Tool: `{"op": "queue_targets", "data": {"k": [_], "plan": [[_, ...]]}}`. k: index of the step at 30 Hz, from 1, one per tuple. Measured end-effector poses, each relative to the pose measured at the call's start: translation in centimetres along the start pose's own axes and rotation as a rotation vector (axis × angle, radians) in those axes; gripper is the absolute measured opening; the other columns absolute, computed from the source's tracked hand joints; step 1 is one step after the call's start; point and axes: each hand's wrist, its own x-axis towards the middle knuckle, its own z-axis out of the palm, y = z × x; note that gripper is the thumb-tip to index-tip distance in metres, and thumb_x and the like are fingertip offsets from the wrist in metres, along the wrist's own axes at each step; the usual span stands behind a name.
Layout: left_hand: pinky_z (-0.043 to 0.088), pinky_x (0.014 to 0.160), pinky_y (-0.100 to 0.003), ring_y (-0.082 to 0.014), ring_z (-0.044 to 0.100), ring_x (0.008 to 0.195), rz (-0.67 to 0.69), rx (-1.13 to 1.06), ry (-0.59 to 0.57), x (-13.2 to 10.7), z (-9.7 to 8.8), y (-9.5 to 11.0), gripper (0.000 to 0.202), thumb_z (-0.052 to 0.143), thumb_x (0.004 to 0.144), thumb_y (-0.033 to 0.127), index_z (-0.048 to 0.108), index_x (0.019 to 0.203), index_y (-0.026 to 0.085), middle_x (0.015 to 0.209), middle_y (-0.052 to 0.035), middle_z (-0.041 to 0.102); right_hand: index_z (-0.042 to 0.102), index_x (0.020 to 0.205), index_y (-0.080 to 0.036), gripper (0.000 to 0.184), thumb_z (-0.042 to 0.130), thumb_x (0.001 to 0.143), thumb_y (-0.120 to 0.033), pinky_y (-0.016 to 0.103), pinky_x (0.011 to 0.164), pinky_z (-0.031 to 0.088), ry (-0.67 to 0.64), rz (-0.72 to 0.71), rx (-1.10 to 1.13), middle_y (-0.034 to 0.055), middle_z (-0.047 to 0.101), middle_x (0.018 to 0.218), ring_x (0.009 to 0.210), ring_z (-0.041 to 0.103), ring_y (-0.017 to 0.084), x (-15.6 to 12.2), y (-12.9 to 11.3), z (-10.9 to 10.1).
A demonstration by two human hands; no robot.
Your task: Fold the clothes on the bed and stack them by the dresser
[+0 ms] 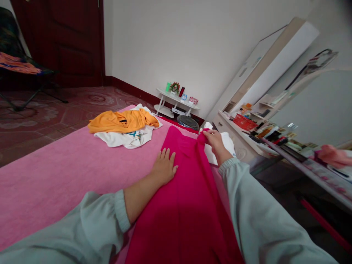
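Observation:
A bright magenta garment lies stretched out lengthwise on the pink bed cover; which kind of garment it is, I cannot tell. My left hand rests flat on its left edge, fingers spread. At the far right corner, my right hand pinches a bunched part of the same cloth between thumb and fingers, raising it a little. White cloth shows behind and beneath my right hand. The garment's near end runs out of view at the bottom.
An orange garment lies on white printed clothing at the bed's far left. Beyond the bed stands a low white shelf with small ornaments. A dressing table with a red basket and bottles is at right; a folding chair at left.

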Motion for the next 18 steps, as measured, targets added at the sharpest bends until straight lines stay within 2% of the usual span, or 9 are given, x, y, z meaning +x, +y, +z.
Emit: {"op": "queue_targets", "data": {"k": [2, 4, 6, 9, 11, 14, 16, 18], "plan": [[0.023, 0.111, -0.045, -0.0314, 0.027, 0.137, 0.011, -0.021, 0.003, 0.0, -0.2, -0.3, 0.061, 0.043, 0.09, 0.041, 0.037, 0.142, 0.01, 0.147, -0.0197, 0.033, 0.061, 0.098, -0.02, 0.033, 0.067, 0.07, -0.036, 0.029, 0.074, 0.052, -0.162, -0.043, 0.098, 0.0051, 0.068, 0.096, 0.086, 0.064, 0.016, -2.2, -2.0, 1.0], [0.025, 0.111, -0.043, -0.0299, 0.031, 0.136, 0.025, -0.038, 0.007, 0.1, -0.4, -0.6, 0.059, 0.043, 0.09, 0.039, 0.037, 0.141, 0.009, 0.145, -0.019, 0.037, 0.059, 0.103, -0.021, 0.038, 0.069, 0.069, -0.035, 0.032, 0.084, 0.05, -0.36, -0.13, 0.199, 0.007, 0.065, 0.109, 0.097, 0.062, 0.017, -5.2, -3.0, 0.4], [0.027, 0.11, -0.043, -0.0295, 0.033, 0.134, 0.036, -0.044, 0.012, 0.1, -0.5, -0.7, 0.056, 0.043, 0.09, 0.038, 0.039, 0.139, 0.01, 0.143, -0.018, 0.04, 0.061, 0.101, -0.019, 0.034, 0.067, 0.071, -0.035, 0.034, 0.086, 0.048, -0.514, -0.192, 0.202, 0.0075, 0.065, 0.107, 0.096, 0.061, 0.018, -8.9, -2.9, -1.7], [0.028, 0.109, -0.044, -0.0301, 0.035, 0.133, 0.052, -0.045, 0.015, 0.1, -0.6, -0.8, 0.054, 0.043, 0.091, 0.038, 0.04, 0.137, 0.012, 0.14, -0.0173, 0.043, 0.066, 0.09, -0.017, 0.022, 0.062, 0.075, -0.033, 0.03, 0.073, 0.048, -0.621, -0.175, 0.011, 0.0049, 0.067, 0.086, 0.076, 0.061, 0.016, -15.0, -1.0, -6.5], [0.028, 0.109, -0.044, -0.0301, 0.036, 0.132, 0.064, -0.045, 0.013, 0.2, -0.6, -0.7, 0.052, 0.042, 0.091, 0.038, 0.042, 0.136, 0.012, 0.139, -0.0171, 0.044, 0.067, 0.086, -0.017, 0.018, 0.059, 0.078, -0.031, 0.027, 0.065, 0.045, -0.652, -0.144, -0.122, 0.0032, 0.066, 0.077, 0.068, 0.058, 0.015, -19.0, 0.7, -9.8], [0.028, 0.109, -0.043, -0.0294, 0.037, 0.131, 0.079, -0.042, 0.009, 0.2, -0.5, -0.5, 0.05, 0.044, 0.09, 0.036, 0.044, 0.134, 0.013, 0.137, -0.0161, 0.046, 0.066, 0.087, -0.019, 0.017, 0.055, 0.083, -0.03, 0.026, 0.061, 0.043, -0.632, -0.12, -0.315, 0.0017, 0.063, 0.074, 0.065, 0.057, 0.015, -24.3, 2.7, -13.6], [0.028, 0.109, -0.042, -0.0286, 0.038, 0.13, 0.093, -0.042, 0.012, 0.1, -0.5, -0.4, 0.048, 0.045, 0.09, 0.034, 0.046, 0.133, 0.014, 0.136, -0.0151, 0.047, 0.064, 0.095, -0.021, 0.02, 0.055, 0.084, -0.033, 0.028, 0.064, 0.045, -0.564, -0.102, -0.431, 0.0023, 0.063, 0.08, 0.068, 0.058, 0.016, -27.0, 3.6, -15.3], [0.029, 0.108, -0.04, -0.0266, 0.041, 0.128, 0.117, -0.062, 0.008, 0.1, -0.5, -0.2, 0.046, 0.045, 0.089, 0.031, 0.047, 0.133, 0.016, 0.135, -0.0131, 0.049, 0.06, 0.108, -0.024, 0.029, 0.055, 0.083, -0.038, 0.03, 0.07, 0.047, -0.452, -0.077, -0.503, 0.0045, 0.063, 0.096, 0.078, 0.061, 0.019, -28.9, 4.4, -16.4]]}}
